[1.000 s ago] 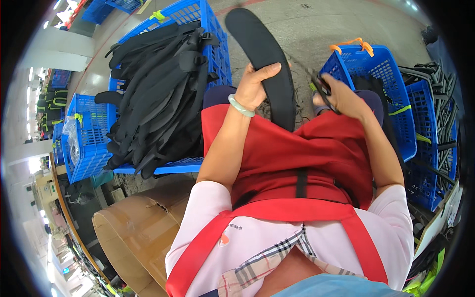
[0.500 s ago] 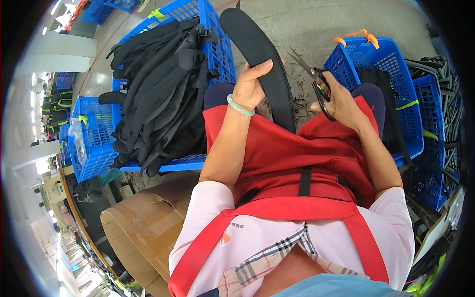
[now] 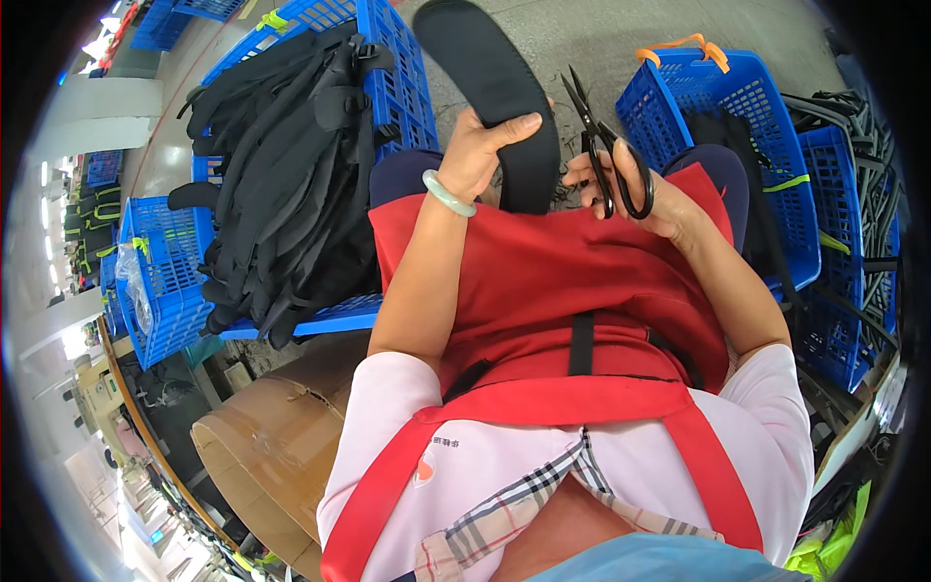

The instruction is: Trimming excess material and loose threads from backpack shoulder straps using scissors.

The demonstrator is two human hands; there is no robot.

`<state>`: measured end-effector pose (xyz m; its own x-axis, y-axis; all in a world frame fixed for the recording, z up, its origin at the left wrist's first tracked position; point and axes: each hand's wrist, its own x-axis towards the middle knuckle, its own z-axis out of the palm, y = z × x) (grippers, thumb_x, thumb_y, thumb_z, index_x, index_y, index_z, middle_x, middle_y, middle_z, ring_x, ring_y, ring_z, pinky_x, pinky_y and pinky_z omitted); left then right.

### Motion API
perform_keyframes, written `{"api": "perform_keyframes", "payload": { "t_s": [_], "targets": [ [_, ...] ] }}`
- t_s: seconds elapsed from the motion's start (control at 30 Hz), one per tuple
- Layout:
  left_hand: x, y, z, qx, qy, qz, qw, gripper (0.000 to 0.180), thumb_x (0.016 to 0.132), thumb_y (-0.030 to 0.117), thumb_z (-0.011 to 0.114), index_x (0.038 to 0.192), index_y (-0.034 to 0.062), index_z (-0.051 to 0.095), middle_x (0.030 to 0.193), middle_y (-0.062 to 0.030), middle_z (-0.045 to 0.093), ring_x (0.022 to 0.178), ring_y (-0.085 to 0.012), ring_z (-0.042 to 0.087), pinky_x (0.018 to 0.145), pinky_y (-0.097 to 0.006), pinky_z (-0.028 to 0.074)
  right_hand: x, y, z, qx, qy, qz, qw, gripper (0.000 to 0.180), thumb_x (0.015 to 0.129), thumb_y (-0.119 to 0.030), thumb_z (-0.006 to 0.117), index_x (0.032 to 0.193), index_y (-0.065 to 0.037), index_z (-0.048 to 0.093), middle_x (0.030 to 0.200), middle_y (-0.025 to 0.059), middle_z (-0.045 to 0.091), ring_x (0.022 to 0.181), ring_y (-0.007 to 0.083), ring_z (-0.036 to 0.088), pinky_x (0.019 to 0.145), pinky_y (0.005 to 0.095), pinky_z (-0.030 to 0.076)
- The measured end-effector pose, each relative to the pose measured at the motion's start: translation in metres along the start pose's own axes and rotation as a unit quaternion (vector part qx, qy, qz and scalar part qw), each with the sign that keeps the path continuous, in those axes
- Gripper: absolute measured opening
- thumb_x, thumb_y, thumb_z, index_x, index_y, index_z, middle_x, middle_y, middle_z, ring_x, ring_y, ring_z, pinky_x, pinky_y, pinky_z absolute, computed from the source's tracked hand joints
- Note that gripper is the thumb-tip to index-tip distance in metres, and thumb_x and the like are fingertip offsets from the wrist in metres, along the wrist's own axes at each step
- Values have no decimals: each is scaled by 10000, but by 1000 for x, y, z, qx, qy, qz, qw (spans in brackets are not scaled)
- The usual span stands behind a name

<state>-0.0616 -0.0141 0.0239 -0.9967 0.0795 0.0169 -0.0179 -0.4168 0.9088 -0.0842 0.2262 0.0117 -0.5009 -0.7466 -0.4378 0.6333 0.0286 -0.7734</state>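
Note:
A black, curved padded strap stands up from over my lap, its rounded end pointing away. My left hand is closed around the strap's left edge, thumb across its face. To its right, my right hand holds black-handled scissors with fingers in the loops. The scissor blades point away from me and look nearly closed, apart from the strap. The strap's lower end meets the red apron on my lap.
On the left, a blue crate is heaped with black padded straps. A blue basket with black pieces stands on the right, beside another crate and grey strips. A cardboard box sits lower left.
My right hand has turned the scissors more upright and brought them nearer the strap. The strap's lower end has risen and now shows at the apron's edge. The whole view has shifted slightly.

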Motion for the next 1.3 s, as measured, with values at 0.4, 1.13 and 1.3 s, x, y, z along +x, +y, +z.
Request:
{"api": "perform_keyframes", "payload": {
  "t_s": [0.4, 1.13, 1.3],
  "targets": [
    [-17, -19, 9, -252, -204, -163, 932, 456, 794, 82, 689, 1219, -23, 560, 1178, -111, 620, 1077, -206, 591, 977, -319, 430, 0, -37, -6, -265, -9, -104, 959, 562, 904, -232, 634, 1362, -17, 391, 1152, 70, 536, 1014, 142, 519, 882, 300, 420],
    [-7, -11, 0, -172, -131, -136, 967, 382, 834, 127, 670, 1170, -38, 594, 1277, -225, 553, 1178, -260, 544, 1008, -371, 424, -9, -43, -13, -600, 296, -235, 705, 469, 889, -240, 599, 1249, 27, 460, 1176, 235, 536, 1033, 403, 570, 860, 441, 475],
    [-5, -12, 2, -187, -128, -135, 965, 382, 839, 134, 675, 1172, -34, 591, 1270, -200, 566, 1096, -244, 595, 932, -353, 484, -14, -45, -10, -582, 325, -228, 710, 483, 885, -245, 610, 1265, 7, 452, 1138, 216, 549, 952, 378, 596, 798, 435, 490]
  ]
}}
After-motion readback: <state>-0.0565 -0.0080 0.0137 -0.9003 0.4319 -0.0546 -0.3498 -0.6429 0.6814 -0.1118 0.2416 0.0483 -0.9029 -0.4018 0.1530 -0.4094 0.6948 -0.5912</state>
